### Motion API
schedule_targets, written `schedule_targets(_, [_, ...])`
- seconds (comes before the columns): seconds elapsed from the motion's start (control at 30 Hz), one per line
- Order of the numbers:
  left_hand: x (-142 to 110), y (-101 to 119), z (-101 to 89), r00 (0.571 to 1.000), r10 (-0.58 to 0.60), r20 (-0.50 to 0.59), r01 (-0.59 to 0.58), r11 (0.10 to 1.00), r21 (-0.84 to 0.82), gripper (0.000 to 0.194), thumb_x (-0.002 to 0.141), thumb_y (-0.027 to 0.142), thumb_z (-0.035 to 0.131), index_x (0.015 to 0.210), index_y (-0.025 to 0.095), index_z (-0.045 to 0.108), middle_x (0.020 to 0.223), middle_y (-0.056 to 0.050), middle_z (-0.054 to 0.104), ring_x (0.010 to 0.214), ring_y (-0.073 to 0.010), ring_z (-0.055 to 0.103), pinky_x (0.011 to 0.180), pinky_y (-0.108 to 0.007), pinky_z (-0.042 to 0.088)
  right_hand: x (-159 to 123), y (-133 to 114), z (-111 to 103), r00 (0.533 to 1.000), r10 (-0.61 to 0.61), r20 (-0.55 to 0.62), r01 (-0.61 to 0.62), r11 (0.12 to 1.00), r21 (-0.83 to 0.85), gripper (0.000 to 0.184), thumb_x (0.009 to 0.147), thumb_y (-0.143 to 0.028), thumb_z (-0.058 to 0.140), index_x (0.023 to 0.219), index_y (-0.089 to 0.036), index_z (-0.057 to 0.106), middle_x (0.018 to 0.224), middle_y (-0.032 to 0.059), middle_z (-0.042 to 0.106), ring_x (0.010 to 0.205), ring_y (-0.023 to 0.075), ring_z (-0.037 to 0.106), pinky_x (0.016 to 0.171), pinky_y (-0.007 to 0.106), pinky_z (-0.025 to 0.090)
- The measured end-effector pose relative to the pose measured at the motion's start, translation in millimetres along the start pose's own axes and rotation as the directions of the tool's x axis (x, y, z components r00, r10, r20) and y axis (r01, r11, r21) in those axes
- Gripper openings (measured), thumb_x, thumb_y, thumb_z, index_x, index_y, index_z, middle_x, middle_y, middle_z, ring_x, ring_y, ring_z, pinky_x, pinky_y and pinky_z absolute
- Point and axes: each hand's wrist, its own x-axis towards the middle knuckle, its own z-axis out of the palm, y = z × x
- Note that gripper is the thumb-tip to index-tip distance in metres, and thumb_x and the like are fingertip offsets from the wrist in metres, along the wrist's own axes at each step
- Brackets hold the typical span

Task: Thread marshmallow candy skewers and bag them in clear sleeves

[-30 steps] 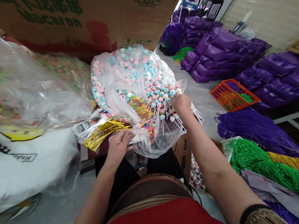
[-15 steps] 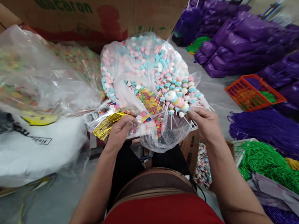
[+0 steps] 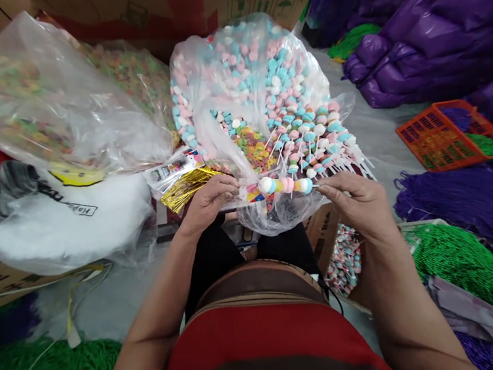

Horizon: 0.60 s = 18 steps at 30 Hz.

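Observation:
My right hand [image 3: 357, 197] pinches the white stick of a candy skewer [image 3: 287, 185], strung with white, blue, yellow and pink pieces and held nearly level. Between the fingers of my left hand [image 3: 213, 200] is a small clear printed wrapper [image 3: 252, 195]. The skewer's tip meets the wrapper's edge; whether it is inside, I cannot tell. Gold twist ties [image 3: 187, 189] and a stack of printed wrappers [image 3: 171, 168] lie beside my left hand. Just beyond my right hand, many finished skewers [image 3: 307, 133] are piled up with their sticks outward.
A large clear bag of pink, blue and white candies [image 3: 240, 55] stands ahead, with ring candies [image 3: 255, 148] in front. Another bag of ring candies [image 3: 33, 108] sits left, above a white bag [image 3: 60, 230]. An orange basket [image 3: 424, 141] and purple bundles [image 3: 426, 45] are at right.
The skewer has come down from a slant to nearly level, its tip now at the wrapper. My right hand has turned with it. The whole view has shifted slightly.

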Motion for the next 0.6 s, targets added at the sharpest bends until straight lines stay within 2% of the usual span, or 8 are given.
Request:
schedule_targets(0.13, [0.6, -2.3, 0.7, 1.000, 0.021, 0.018, -0.021, 0.999, 0.033, 0.032, 0.096, 0.051, 0.065, 0.090, 0.023, 0.079, 0.102, -0.010, 0.077, 0.102, -0.0214, 0.070, 0.095, -0.039, 0.054, -1.2, 1.8, -9.0, 0.999, -0.031, -0.016, 0.031, 0.999, -0.031, 0.020, 0.090, -0.049, 0.076, 0.087, -0.031, 0.083, 0.082, 0.0029, 0.081, 0.073, 0.0207, 0.074, 0.068, 0.035, 0.059])
schedule_targets(0.37, [0.1, -2.0, 4.0, 1.000, -0.012, 0.021, 0.011, 0.999, 0.033, 0.035, 0.096, 0.055, 0.064, 0.090, 0.023, 0.078, 0.101, -0.010, 0.076, 0.101, -0.0218, 0.071, 0.094, -0.039, 0.055, -2.8, 0.8, -10.8, 0.997, -0.051, 0.059, 0.056, 0.995, -0.079, 0.022, 0.093, -0.051, 0.072, 0.088, -0.032, 0.083, 0.083, 0.0023, 0.081, 0.072, 0.0204, 0.074, 0.068, 0.035, 0.059])
schedule_targets(0.6, [2.6, -2.5, 2.3, 0.997, 0.046, 0.060, -0.052, 0.994, 0.101, 0.035, 0.098, 0.053, 0.061, 0.092, 0.023, 0.078, 0.102, -0.010, 0.076, 0.101, -0.0205, 0.070, 0.095, -0.037, 0.053, -4.2, 1.2, -14.7, 0.997, -0.066, 0.050, 0.072, 0.989, -0.129, 0.013, 0.092, -0.042, 0.075, 0.091, -0.032, 0.083, 0.084, 0.0031, 0.079, 0.077, 0.0207, 0.072, 0.070, 0.036, 0.057])
